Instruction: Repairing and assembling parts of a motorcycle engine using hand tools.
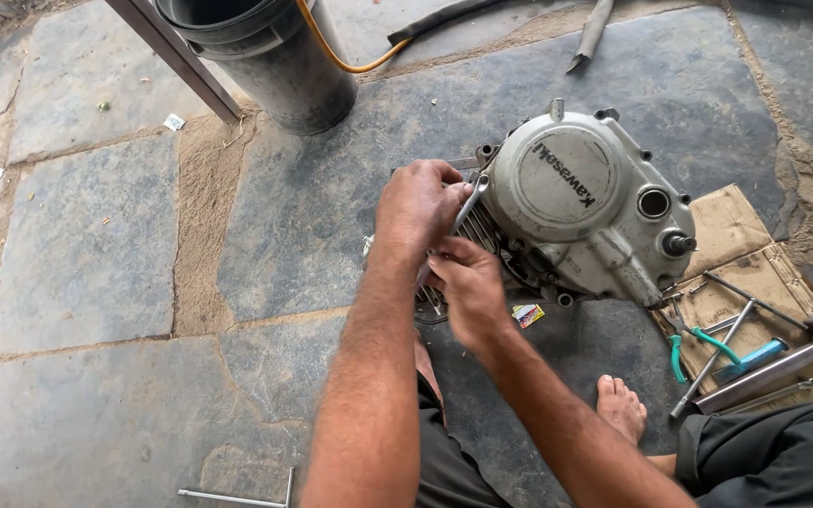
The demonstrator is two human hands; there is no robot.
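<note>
You had both hands at the finned left end of the engine, a dull grey cast-metal block lying on the dark stone floor. Its broad side cover was rounded and matte, scuffed with grime, with a raised round disc at the centre and a short shaft stub sticking out toward the right. The engine's long axis ran roughly left to right across the view, the cooling fins toward you and the cover facing up.

Your left hand was curled closed around a slim, bright metal tool, which stood slanted, its upper end leaning right toward the cover's edge. Your right hand sat just below, fingers bent and pressed against the fins; whether it gripped anything I could not tell. The two hands were close together, nearly touching.

To the right, on a flattened piece of brown cardboard, lay green-handled pliers and several long steel rods and wrenches. A black plastic bucket stood well behind, on the rough, cracked slabs.
</note>
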